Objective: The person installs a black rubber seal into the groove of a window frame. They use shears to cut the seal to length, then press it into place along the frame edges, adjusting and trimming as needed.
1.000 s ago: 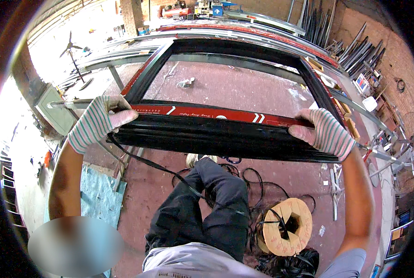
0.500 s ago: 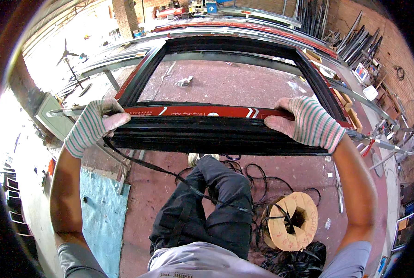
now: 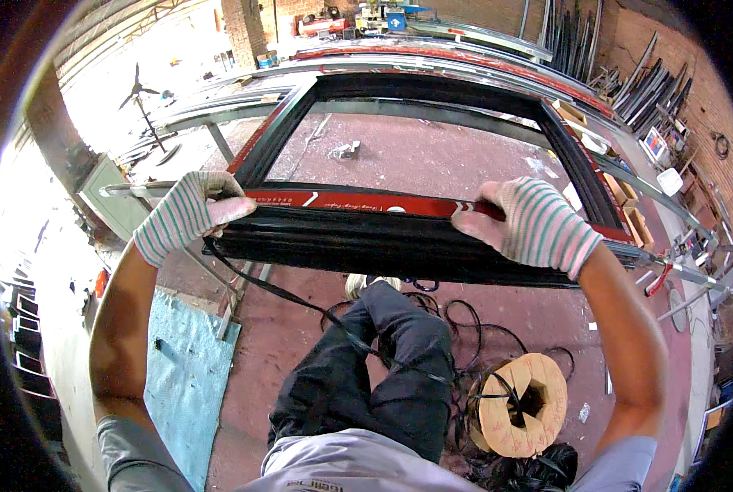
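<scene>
A large rectangular window frame point(image 3: 432, 238) lies before me, with black profiles and red film along its sides. My left hand point(image 3: 192, 211), in a striped knit glove, is closed over the near rail by its left corner, thumb on the near side. From beneath that hand a long black rubber strip point(image 3: 280, 291) hangs and runs down across my legs toward the floor. My right hand point(image 3: 534, 223), gloved alike, pinches the same rail right of the middle, its fingers over the red film point(image 3: 358, 202). The gloves hide whatever lies under the fingertips.
A cardboard spool point(image 3: 520, 406) with black strip stands on the floor at the right, loose coils beside it. Metal support bars point(image 3: 128, 189) reach out past the frame. A light blue sheet point(image 3: 187, 369) lies at the left. Long profiles point(image 3: 432, 61) are stacked farther back.
My right hand has slid left along the near rail, closer to my left hand. My left hand keeps its place by the corner. The whole view has shifted slightly.
</scene>
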{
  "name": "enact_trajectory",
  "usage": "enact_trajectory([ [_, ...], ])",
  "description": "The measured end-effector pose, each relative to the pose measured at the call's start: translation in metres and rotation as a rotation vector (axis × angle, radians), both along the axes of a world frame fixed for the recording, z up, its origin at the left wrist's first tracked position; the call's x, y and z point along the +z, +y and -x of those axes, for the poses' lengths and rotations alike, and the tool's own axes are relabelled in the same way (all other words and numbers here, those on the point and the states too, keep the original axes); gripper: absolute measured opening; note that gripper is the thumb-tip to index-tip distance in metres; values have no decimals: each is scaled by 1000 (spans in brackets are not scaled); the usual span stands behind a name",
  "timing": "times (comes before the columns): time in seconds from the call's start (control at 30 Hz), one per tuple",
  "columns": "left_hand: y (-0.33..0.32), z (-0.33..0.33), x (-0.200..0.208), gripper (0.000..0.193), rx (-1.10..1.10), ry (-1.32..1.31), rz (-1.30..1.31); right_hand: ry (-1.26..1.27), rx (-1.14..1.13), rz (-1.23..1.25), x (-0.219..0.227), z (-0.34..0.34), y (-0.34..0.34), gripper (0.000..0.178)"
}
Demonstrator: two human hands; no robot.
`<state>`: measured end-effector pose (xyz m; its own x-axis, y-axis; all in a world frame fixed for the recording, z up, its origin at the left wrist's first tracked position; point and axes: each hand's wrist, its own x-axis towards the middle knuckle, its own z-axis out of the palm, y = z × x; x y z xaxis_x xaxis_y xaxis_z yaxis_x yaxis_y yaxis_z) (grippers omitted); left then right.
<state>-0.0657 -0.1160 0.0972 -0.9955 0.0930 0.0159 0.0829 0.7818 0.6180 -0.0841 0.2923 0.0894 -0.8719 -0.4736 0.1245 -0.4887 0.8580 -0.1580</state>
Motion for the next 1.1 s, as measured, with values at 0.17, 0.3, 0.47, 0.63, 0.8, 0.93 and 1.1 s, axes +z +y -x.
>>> enact_trajectory([
  [0.17, -9, 1, -5, 31, -92, 197, 33, 41, 50, -30, -5, 6, -37, 68],
  [0.3, 2, 2, -7, 23, 32, 59, -74, -53, 0, -52, -1, 7, -29, 82],
  [0.47, -8, 8, -10, 33, 11, 45, -117, -57, -17, 12, 1, -1, -26, 78],
  [0.63, 1, -1, -3, 29, 14, 45, -72, -35, -28, 54, -3, -6, -2, 72],
  [0.8, 2, -3, -5, 29, 32, 43, -20, 172, 79, 144, -19, -9, 67, 44],
  [0.93, -10, 4, -12, 29, -4, 69, -52, 139, 108, 238, -21, -13, 101, 37],
  [1.1, -4, 3, -9, 30, 8, 63, -55, 10, 66, 292, -11, -15, 106, 37],
])
